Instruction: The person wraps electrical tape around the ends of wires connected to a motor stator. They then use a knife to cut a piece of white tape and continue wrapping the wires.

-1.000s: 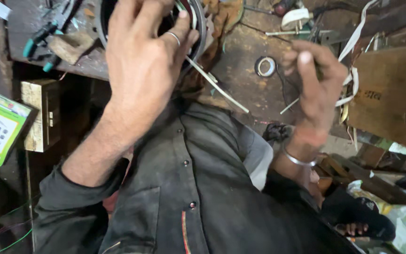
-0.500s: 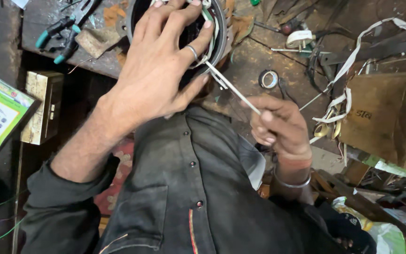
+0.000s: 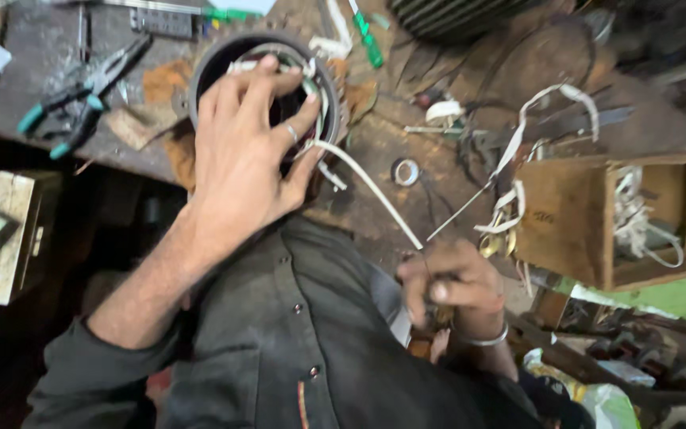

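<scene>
Your table (image 3: 383, 151) is dark, stained and cluttered: green-handled pliers (image 3: 81, 99) lie left of the round motor stator (image 3: 267, 87), a wooden box (image 3: 597, 214) sits well right of it. The stator stands on the table's near edge, ring-shaped, windings inside. Your left hand (image 3: 252, 159) spreads open over it. Your right hand (image 3: 446, 282) grips a white sleeved wire (image 3: 371, 187) leading from the stator, pulled lower than half a second ago.

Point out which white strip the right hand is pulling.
The long white strip running taut from the round motor ring to the right hand; others lie slack by the wooden box.
</scene>
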Demonstrator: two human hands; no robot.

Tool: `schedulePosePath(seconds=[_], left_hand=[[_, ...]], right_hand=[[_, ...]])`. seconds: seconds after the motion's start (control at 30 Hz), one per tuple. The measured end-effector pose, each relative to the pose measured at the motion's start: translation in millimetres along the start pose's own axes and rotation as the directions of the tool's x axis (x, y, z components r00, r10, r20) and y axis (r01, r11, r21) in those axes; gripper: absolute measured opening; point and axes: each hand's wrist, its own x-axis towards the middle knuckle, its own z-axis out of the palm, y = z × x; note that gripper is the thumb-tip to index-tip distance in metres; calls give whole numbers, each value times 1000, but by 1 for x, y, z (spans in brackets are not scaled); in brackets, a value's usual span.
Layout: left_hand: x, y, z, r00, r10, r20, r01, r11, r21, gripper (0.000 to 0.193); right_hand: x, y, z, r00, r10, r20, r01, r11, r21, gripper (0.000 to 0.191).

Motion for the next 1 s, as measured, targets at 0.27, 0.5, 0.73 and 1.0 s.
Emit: schedulePosePath(seconds=[0.27, 0.5, 0.73, 1.0], left_hand=[[8, 9, -1, 998, -50, -44, 51, 999, 6, 47], [1, 7, 3, 994, -13, -111, 13, 1000, -6, 43], [-17, 16, -17, 989, 91, -113, -101, 991, -86, 54], [-66, 69, -10, 961, -60, 270, 260, 526, -810, 56]], right_hand=[[20, -28, 20, 999, -53, 8, 53, 999, -5, 25], [57, 17, 13, 863, 153, -481, -296, 926, -236, 40], [51, 40, 17, 948, -101, -301, 80, 994, -81, 47], [82, 67, 47, 556, -528, -642, 349, 849, -396, 46]])
